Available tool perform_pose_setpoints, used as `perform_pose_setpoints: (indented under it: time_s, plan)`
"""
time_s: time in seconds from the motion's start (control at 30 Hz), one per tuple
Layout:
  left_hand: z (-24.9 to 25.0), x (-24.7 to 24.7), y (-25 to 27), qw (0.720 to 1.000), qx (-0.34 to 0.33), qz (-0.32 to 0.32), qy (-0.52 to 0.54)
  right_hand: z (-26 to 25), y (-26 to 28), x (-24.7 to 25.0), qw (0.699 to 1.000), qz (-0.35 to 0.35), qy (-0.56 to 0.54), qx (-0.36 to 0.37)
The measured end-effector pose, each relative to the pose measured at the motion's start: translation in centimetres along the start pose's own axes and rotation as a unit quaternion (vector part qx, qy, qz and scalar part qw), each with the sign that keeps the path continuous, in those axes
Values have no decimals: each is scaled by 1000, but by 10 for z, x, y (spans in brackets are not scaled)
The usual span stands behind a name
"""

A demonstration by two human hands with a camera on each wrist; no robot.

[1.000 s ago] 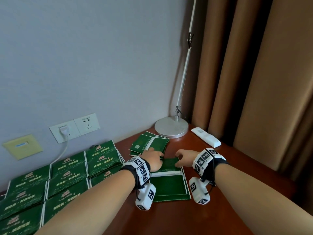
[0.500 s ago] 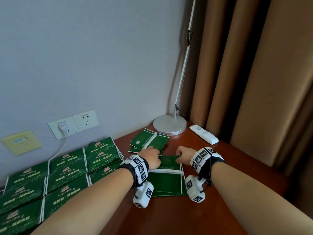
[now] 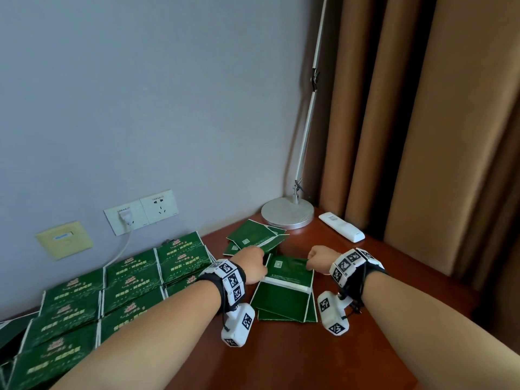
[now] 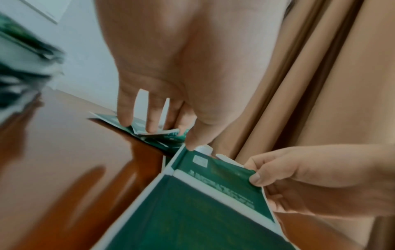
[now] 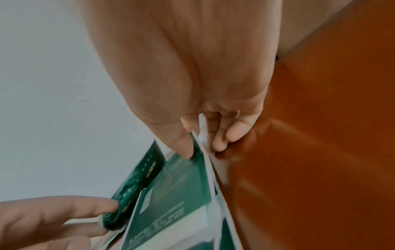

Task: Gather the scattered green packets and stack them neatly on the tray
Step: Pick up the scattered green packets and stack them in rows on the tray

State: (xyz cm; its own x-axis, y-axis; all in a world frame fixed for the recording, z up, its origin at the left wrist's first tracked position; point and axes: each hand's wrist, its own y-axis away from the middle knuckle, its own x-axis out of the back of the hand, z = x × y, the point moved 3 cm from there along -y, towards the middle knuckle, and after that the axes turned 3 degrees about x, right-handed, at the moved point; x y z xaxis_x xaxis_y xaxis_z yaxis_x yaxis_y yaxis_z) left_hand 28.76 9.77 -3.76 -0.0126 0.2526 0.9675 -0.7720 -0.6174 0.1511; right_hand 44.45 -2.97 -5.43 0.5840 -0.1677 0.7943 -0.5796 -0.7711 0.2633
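Far edge of top green packet [image 3: 287, 270] now lifted; both hands pinch it; white label print unreadable.

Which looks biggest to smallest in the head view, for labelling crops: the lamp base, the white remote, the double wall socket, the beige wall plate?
1. Double wall socket and lamp base: look about alike, so no order between them.
2. Beige wall plate.
3. White remote.
The remote and plate are close; camera distance differs.
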Motion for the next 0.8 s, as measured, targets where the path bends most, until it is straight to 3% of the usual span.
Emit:
perform_pose_setpoints:
  time_s: [0.17, 0.37, 0.57, 0.7, 0.8]
  plan:
    - [-2, 16, 17, 997, -11, 79, 24, 13, 22, 10, 985, 48, -167, -20]
    - [8, 25, 36, 991, -26, 120, 61, 27, 54, 30, 971, 157, -181, -1]
    - [19, 24, 52, 983, -2, 94, 158, 42, 77, 40, 976, 174, -133, 15]
    - [25, 21, 62, 970, 23, 1, 243, 49, 84, 49, 979, 187, -82, 18]
    - [28, 22, 66, 972, 38, -26, 232, 49, 89, 54, 980, 189, -56, 20]
